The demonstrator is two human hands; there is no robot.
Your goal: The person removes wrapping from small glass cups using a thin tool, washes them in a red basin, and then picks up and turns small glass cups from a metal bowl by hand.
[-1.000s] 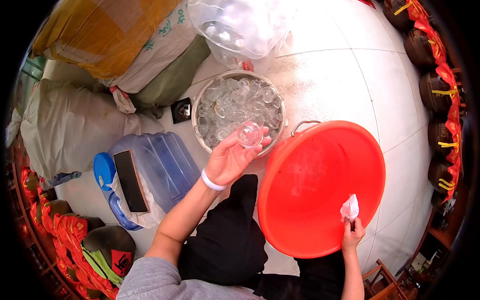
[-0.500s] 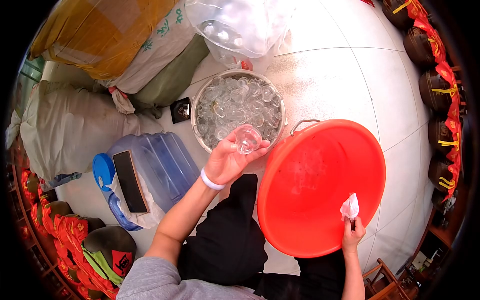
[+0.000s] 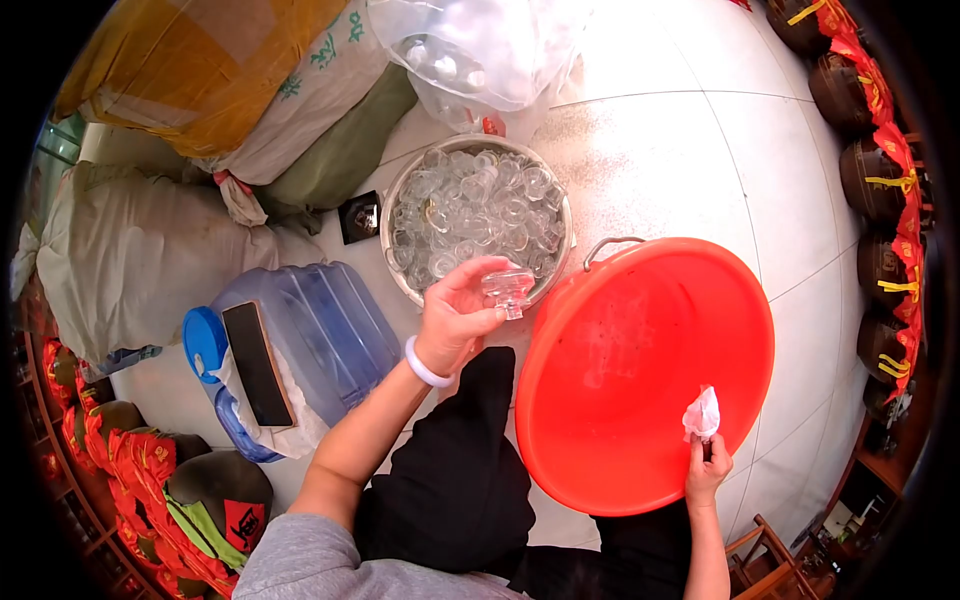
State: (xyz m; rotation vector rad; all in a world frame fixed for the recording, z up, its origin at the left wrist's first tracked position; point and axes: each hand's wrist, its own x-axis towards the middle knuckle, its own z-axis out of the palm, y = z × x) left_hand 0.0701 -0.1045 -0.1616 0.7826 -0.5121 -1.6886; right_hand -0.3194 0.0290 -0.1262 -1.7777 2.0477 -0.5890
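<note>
My left hand (image 3: 455,318) is closed around a small clear glass piece (image 3: 508,290), cup-shaped with a narrower foot, held on its side between thumb and fingers. Just beyond it stands a round metal basin (image 3: 565,240) heaped with similar clear glass pieces (image 3: 470,205). My right hand (image 3: 708,468) pinches a bunched white cloth (image 3: 702,412) that points upward. That cloth is over the near right part of a large red tub (image 3: 610,420), tilted in front of me. Whether anything is inside the cloth I cannot tell.
Left of my arm lies a blue water jug (image 3: 330,330) with a phone-like dark slab (image 3: 258,362) on it. Sacks (image 3: 150,260) and a taped package (image 3: 200,70) stand behind. A clear plastic bag (image 3: 480,50) is beyond the basin; dark jars (image 3: 872,180) line the right.
My left hand has turned the glass piece from its round opening facing up to a side view. My right hand with the cloth stays almost where it was.
</note>
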